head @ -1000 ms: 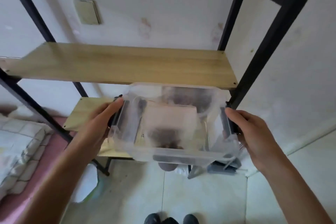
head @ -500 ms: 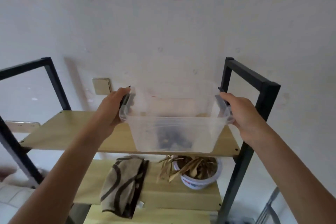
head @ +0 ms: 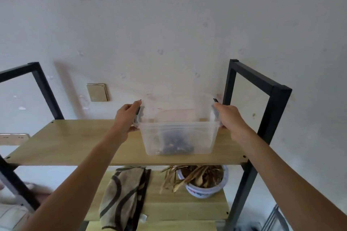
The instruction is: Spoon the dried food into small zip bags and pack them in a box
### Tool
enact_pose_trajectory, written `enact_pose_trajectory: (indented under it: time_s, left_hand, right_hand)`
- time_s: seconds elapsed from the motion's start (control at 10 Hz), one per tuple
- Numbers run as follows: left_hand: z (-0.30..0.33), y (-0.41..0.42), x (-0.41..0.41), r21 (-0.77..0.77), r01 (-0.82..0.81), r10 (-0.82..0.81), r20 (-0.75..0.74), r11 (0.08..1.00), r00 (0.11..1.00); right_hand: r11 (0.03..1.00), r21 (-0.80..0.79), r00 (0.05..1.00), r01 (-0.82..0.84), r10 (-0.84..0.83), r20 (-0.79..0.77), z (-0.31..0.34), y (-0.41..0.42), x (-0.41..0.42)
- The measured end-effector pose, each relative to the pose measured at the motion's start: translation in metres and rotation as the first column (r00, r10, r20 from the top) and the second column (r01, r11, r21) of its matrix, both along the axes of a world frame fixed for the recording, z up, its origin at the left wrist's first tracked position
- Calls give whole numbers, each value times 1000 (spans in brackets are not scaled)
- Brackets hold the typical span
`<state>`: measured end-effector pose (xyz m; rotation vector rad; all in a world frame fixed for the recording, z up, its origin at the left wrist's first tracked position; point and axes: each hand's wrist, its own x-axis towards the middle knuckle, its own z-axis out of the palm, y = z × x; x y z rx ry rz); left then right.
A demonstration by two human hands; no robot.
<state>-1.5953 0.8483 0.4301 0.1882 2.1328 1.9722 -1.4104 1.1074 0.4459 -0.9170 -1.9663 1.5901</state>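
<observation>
Box (head: 179,137), clear plastic with dark dried food showing through its wall, sits on the top wooden shelf (head: 75,142) of the black-framed rack, toward its right end. We hold it at both ends: our left hand (head: 126,118) curls over the left latch, our right hand (head: 228,116) over the right one. On the shelf below lie a patterned cloth (head: 124,197) and, to its right, a pot of dry leaves (head: 202,180).

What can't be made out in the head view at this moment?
- Contents of the clear box: a dark heap, blurred by the cloudy wall; zip bags not discernible.
- Left hand and right hand grip: fingertips hidden behind the box's side latches.
- Box base contact with the top shelf: unclear.
- Striped cloth: lower end cut off by the frame edge.
</observation>
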Motion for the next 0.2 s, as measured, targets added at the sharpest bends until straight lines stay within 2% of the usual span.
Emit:
enact_pose_trajectory:
  time_s: [0.1,0.2]
  left_hand:
    - [8,-1,-1,-113,9,-15,-57,994,998]
    - [25,-8,7,-242,-150,65,-327,959,943]
  right_hand:
    - [1000,-11,1000,-9,9,-12,1,3,0]
    - [980,199,998,-14,26,-59,6,-4,14]
